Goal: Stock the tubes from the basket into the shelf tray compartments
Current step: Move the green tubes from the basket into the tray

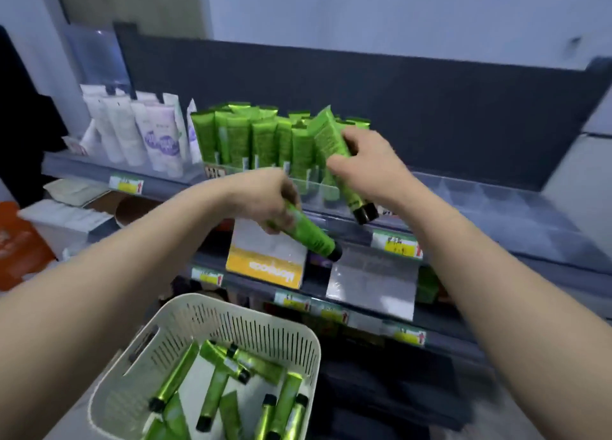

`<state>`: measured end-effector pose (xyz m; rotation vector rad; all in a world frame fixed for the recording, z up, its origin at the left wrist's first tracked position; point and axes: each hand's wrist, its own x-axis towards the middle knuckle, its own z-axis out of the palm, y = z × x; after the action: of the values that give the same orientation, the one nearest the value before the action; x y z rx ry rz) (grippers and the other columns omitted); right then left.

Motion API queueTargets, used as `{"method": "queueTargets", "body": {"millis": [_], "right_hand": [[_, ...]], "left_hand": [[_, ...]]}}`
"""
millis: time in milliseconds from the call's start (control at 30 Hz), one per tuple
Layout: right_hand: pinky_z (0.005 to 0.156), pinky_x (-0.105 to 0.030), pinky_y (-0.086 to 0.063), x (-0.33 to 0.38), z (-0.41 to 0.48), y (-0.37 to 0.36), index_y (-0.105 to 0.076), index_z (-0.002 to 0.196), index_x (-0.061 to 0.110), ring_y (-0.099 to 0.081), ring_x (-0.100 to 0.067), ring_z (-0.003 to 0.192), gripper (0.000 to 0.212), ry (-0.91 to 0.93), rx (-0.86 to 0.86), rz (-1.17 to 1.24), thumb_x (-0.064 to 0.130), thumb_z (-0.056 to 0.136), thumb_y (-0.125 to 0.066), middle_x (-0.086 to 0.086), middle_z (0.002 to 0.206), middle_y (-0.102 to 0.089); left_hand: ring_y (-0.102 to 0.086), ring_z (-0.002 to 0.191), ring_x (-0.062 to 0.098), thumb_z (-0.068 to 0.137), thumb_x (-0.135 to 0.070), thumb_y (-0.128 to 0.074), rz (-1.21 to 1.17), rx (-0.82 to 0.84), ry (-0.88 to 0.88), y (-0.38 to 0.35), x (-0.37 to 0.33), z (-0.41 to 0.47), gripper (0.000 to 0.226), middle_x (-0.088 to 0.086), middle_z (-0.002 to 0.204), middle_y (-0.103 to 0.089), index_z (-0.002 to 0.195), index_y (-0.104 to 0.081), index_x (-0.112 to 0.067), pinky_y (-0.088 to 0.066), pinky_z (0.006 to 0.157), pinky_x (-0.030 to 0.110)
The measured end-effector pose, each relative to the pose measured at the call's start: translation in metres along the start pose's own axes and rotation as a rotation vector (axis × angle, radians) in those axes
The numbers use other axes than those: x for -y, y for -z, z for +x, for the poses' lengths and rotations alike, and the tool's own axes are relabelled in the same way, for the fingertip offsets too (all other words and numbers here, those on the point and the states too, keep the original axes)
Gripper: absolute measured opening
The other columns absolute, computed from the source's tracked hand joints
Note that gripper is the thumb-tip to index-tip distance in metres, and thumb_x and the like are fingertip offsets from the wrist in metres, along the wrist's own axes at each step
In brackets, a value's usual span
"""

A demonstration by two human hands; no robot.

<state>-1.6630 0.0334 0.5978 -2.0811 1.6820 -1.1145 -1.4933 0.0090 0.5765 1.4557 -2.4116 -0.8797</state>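
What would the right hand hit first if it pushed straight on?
Probably the upright green tubes standing in the shelf tray: the right hand, with its held tube cap-down, points at them. Depth is hard to judge.

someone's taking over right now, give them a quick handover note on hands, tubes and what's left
Left hand grips a tube, cap pointing down-right, in front of the shelf.
Right hand grips a second tube, cap down, at the right end of the stocked row.
Done: that row stands in the tray.
Left: place both held tubes, then the loose tubes in the basket.
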Motion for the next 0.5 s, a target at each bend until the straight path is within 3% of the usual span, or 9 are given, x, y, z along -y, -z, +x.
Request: {"method": "queueTargets", "body": {"millis": [67,133,267,367,500], "right_hand": [[0.051,-0.018,-0.032,-0.010,0.010,0.035,-0.053,0.081,0.013,-0.042,-0.011,0.061,0.005,-0.036,-0.150,0.027,0.014,0.080,-0.058,0.006,0.066,-0.047],[0.055,-0.019,-0.035,-0.025,0.019,0.064,-0.057,0.087,0.011,-0.045,-0.011,0.065,0.008,-0.077,-0.277,0.061,0.014,0.080,-0.059,0.004,0.072,-0.052],[0.060,-0.021,-0.042,-0.056,0.033,0.105,-0.060,0.087,0.010,-0.050,-0.011,0.069,0.011,-0.143,-0.421,0.138,0.011,0.076,-0.061,0.004,0.074,-0.055],[0.072,-0.033,-0.049,-0.079,0.042,0.118,-0.064,0.092,0.005,-0.059,-0.018,0.077,0.017,-0.167,-0.446,0.151,0.012,0.076,-0.064,-0.006,0.085,-0.065],[0.081,-0.038,-0.053,-0.105,0.050,0.116,-0.067,0.092,0.007,-0.066,-0.023,0.087,0.014,-0.174,-0.399,0.159,0.013,0.079,-0.067,-0.009,0.093,-0.070]], "left_hand": [[-0.061,0.058,0.023,0.076,-0.003,-0.069,0.014,-0.138,-0.107,0.011,-0.032,0.006,0.015,0.010,0.068,-0.066,0.079,-0.062,-0.016,-0.054,0.059,0.031],[-0.063,0.059,0.025,0.075,-0.005,-0.071,-0.036,-0.261,-0.201,0.018,-0.063,0.013,0.019,0.009,0.066,-0.066,0.080,-0.059,-0.018,-0.056,0.059,0.035],[-0.058,0.074,0.017,0.074,-0.015,-0.070,0.091,-0.473,-0.322,0.023,-0.112,0.038,0.021,-0.005,0.080,-0.058,0.090,-0.057,-0.018,-0.044,0.060,0.026],[-0.056,0.083,0.020,0.077,-0.015,-0.067,0.147,-0.482,-0.329,0.017,-0.131,0.063,0.020,-0.002,0.092,-0.056,0.093,-0.055,-0.016,-0.040,0.065,0.028],[-0.059,0.090,0.028,0.078,-0.011,-0.067,0.218,-0.450,-0.316,0.005,-0.140,0.096,0.021,0.005,0.100,-0.062,0.096,-0.059,-0.012,-0.049,0.073,0.034]]}}
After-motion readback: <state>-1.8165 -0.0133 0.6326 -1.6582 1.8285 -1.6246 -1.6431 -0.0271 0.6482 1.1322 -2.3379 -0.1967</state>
